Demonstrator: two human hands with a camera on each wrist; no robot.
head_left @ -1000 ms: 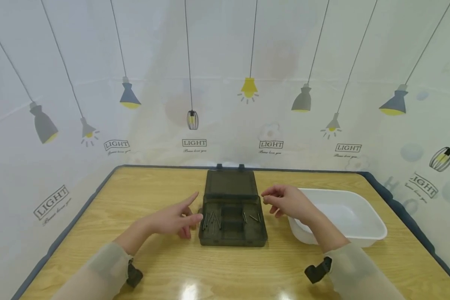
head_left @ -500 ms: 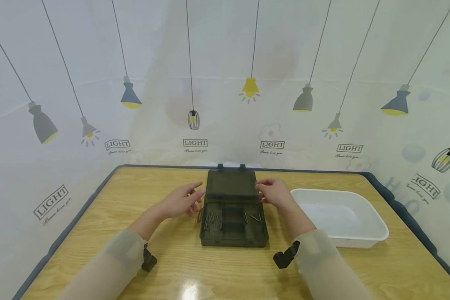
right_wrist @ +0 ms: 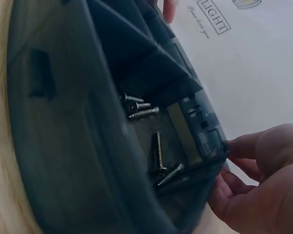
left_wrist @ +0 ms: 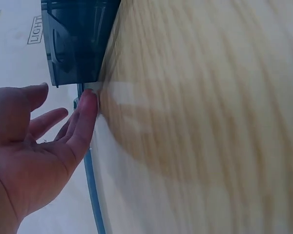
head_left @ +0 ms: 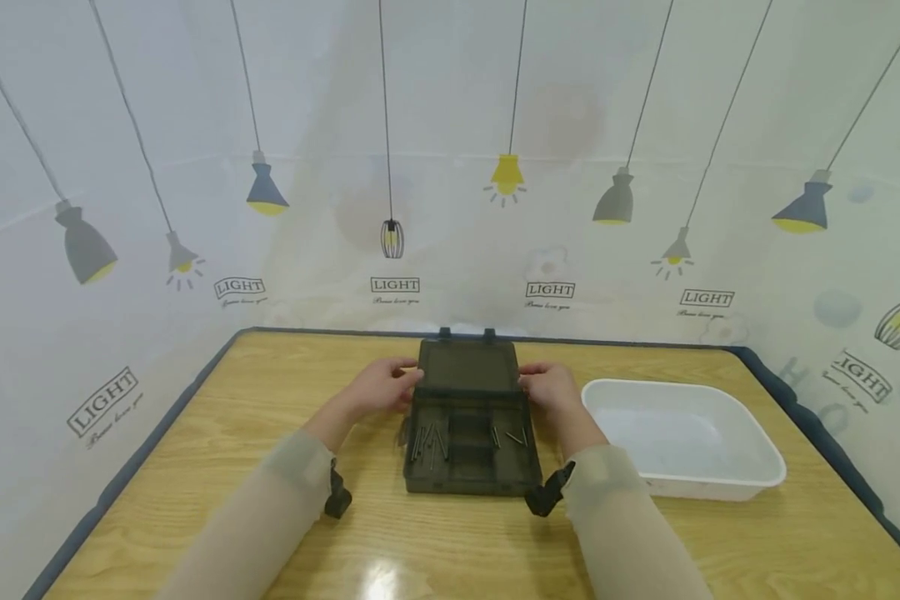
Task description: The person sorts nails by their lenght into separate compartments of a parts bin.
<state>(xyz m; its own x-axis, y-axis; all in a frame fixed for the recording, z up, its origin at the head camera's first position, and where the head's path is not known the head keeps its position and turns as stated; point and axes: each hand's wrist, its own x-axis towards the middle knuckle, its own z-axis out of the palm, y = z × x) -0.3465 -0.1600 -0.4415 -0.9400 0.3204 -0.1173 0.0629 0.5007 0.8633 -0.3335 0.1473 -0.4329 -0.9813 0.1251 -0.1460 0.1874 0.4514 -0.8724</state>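
A dark translucent plastic screw box (head_left: 471, 483) stands on the table with its lid (head_left: 468, 367) laid back behind it. Metal screws (right_wrist: 159, 151) lie in its left and right compartments; the middle ones hold none that I can see. My left hand (head_left: 375, 387) is at the lid's left edge. In the left wrist view its fingers (left_wrist: 83, 122) are spread, just short of a box corner. My right hand (head_left: 555, 392) pinches the lid's right edge near the hinge, thumb and fingers on either side in the right wrist view.
To the right of the box stands a white plastic basin (head_left: 735, 482). The wooden table (head_left: 270, 517) has a dark blue edge (head_left: 161, 433), with a lamp-printed cloth (head_left: 450, 250) hanging around its back and sides.
Both hands have moved inward and away from me, from beside the box to the lid's two sides. The right hand has come from near the basin and taken hold of the lid.
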